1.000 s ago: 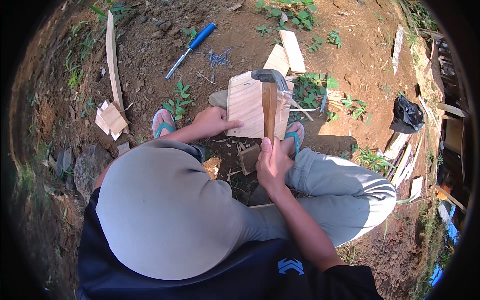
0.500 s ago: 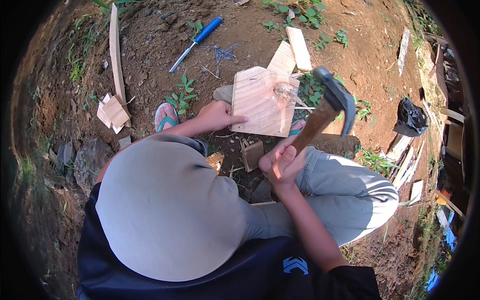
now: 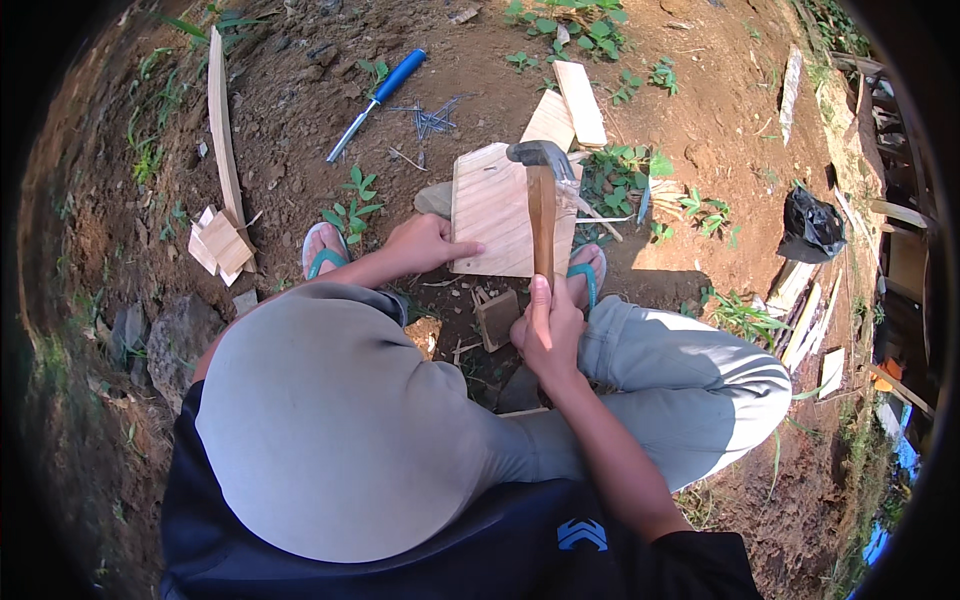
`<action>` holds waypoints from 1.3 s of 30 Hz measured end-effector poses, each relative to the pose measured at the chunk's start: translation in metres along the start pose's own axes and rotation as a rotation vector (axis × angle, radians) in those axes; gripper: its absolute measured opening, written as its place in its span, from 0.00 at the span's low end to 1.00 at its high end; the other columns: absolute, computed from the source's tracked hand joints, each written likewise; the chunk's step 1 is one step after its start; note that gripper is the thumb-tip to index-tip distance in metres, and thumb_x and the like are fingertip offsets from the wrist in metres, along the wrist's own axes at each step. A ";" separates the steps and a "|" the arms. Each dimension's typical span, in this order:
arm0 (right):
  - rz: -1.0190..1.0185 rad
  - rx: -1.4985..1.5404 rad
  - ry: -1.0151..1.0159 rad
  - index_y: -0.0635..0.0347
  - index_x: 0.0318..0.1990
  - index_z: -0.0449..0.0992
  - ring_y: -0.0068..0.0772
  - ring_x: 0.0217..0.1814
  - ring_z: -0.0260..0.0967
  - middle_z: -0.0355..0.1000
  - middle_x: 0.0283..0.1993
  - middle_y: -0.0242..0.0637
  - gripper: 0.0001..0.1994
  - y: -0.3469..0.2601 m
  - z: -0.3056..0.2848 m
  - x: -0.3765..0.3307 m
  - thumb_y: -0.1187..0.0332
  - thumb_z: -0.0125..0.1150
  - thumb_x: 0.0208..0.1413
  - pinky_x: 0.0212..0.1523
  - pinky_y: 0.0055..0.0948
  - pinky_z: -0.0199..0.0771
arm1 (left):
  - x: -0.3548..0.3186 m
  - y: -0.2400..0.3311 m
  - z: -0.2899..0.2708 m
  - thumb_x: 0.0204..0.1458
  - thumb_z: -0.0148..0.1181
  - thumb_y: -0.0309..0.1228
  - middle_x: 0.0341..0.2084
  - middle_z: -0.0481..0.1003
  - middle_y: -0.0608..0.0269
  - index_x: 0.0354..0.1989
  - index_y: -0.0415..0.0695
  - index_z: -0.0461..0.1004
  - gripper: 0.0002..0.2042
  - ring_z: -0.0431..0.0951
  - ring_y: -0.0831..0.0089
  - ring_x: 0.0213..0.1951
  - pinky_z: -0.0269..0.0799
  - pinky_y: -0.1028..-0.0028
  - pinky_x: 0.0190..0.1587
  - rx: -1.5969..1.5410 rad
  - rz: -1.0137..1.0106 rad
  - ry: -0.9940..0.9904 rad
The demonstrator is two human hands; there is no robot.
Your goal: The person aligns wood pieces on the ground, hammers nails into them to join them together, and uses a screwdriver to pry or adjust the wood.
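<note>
My left hand [image 3: 425,243] grips the left edge of a pale wooden board [image 3: 490,220], thumb on top and fingers underneath. A small nail [image 3: 490,169] shows near the board's far edge. My right hand [image 3: 552,325] is closed round the lower end of the wooden handle of a claw hammer [image 3: 541,215]. The hammer's dark metal head is over the far right part of the board, hiding some of it; whether it touches the wood I cannot tell. Below the board's near edge sits a small wooden block [image 3: 496,320] between my feet.
A blue-handled tool with a metal shaft [image 3: 400,78] lies beyond the board, beside several loose nails [image 3: 430,120]. Wood pieces [image 3: 580,103] lie at the far side, a long strip [image 3: 222,130] and offcuts [image 3: 222,243] at left. A black plastic bag [image 3: 811,225] is at right.
The hammer has swung left and away from me, from right of the board to over it. My left hand keeps its hold on the board; the whole view has shifted slightly.
</note>
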State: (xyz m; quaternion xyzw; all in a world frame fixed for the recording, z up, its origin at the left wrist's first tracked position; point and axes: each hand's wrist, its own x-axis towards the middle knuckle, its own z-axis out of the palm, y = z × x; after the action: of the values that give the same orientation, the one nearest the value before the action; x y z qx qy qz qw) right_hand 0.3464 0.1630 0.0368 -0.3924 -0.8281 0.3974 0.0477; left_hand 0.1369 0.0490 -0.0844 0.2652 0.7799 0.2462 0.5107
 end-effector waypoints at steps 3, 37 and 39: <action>-0.018 0.261 0.110 0.64 0.45 0.69 0.39 0.23 0.70 0.67 0.22 0.41 0.19 -0.024 -0.017 -0.002 0.54 0.43 0.75 0.26 0.35 0.67 | 0.004 0.000 0.002 0.41 0.69 0.71 0.19 0.79 0.59 0.19 0.44 0.78 0.35 0.81 0.64 0.25 0.75 0.62 0.30 -0.018 0.017 0.005; 0.051 -0.192 -0.036 0.61 0.45 0.69 0.71 0.33 0.73 0.72 0.28 0.60 0.16 -0.011 -0.013 0.019 0.56 0.46 0.74 0.33 0.59 0.69 | 0.002 0.005 -0.001 0.40 0.71 0.69 0.19 0.80 0.60 0.20 0.44 0.81 0.34 0.81 0.67 0.24 0.75 0.64 0.30 -0.021 0.026 -0.050; 0.068 -0.037 -0.010 0.61 0.44 0.69 0.70 0.32 0.73 0.72 0.28 0.59 0.17 -0.029 -0.021 0.014 0.54 0.46 0.74 0.33 0.59 0.68 | 0.003 0.002 0.001 0.40 0.70 0.70 0.18 0.80 0.59 0.20 0.43 0.81 0.34 0.80 0.65 0.23 0.75 0.63 0.30 -0.025 0.036 0.006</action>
State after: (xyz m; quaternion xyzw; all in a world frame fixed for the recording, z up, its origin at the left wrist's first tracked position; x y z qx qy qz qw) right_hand 0.3274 0.1749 0.0682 -0.4190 -0.8219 0.3853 0.0228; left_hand 0.1375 0.0528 -0.0853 0.2720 0.7734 0.2659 0.5071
